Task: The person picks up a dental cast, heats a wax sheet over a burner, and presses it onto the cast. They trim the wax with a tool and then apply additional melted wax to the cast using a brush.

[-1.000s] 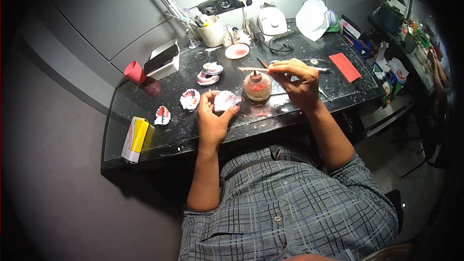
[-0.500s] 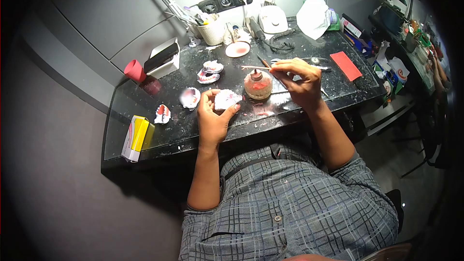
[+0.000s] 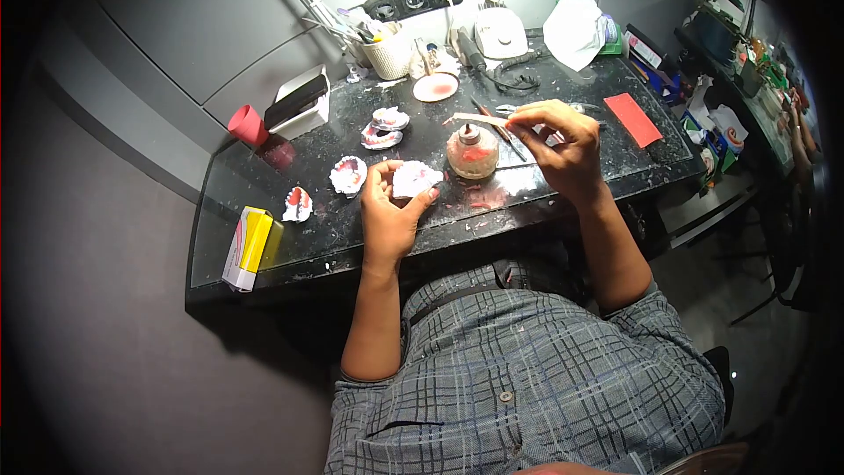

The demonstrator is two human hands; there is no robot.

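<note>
My left hand (image 3: 391,218) grips a white plaster dental model (image 3: 417,179) near the table's front edge, thumb on its right side and fingers behind it. In my right hand (image 3: 563,142), thumb and fingertips pinch a flat, pale pink wax strip (image 3: 479,119). The strip points left, over the top of a round glass spirit lamp (image 3: 473,157) with red stuff on it. Left of the held model lies another plaster model (image 3: 348,176). Beyond it sits a pair of models with pink gums and teeth (image 3: 384,129). A smaller red and white model (image 3: 298,204) is farther left.
A yellow and white box (image 3: 249,248) stands at the left front edge, a red cup (image 3: 248,126) behind it. A red wax sheet (image 3: 632,120) lies to the right. Pen holder (image 3: 388,57), round dish (image 3: 435,86) and white device (image 3: 500,32) line the back.
My right hand has moved slightly right, and the strip has turned so its flat face shows more. My left hand keeps its hold on the model.
</note>
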